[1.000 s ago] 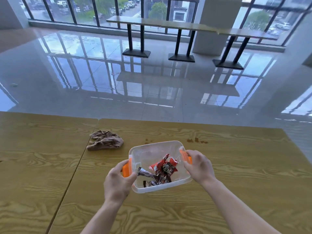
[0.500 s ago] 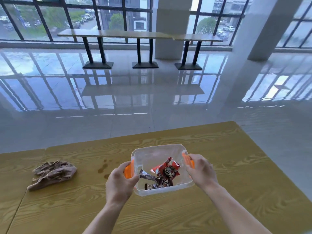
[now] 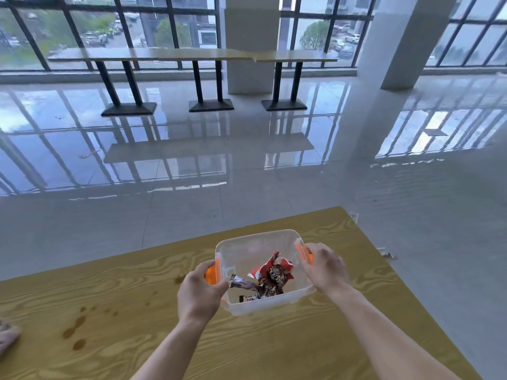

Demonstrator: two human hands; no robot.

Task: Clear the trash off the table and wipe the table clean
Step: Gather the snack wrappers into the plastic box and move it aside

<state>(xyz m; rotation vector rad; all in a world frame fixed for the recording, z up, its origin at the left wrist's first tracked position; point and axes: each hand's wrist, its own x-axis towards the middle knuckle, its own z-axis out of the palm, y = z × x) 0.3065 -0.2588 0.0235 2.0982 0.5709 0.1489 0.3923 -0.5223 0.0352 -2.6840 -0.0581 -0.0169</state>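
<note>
Both hands, left hand (image 3: 201, 293) and right hand (image 3: 326, 268), clasping clear bin (image 3: 255, 242) handles, perhaps lifted, long axis left-right

Bright, cool daylight pours in through the tall windows (image 3: 170, 28) at the far wall and mirrors hard off the glossy floor (image 3: 247, 149), where the window grid and the legs of the far tables repeat as sharp glare and bluish reflections. The near wooden surface (image 3: 115, 319) is evenly lit with only faint, soft shadows, one of them under the clear box (image 3: 263, 308), and the grain and dark stains (image 3: 74, 329) read clearly. The wide lens bends the window bars and the white pillar (image 3: 406, 42) outward toward the edges, and the right hand (image 3: 325, 266) shows slight motion blur at the fingers, while the far scene outdoors is soft and a little washed out.
</note>
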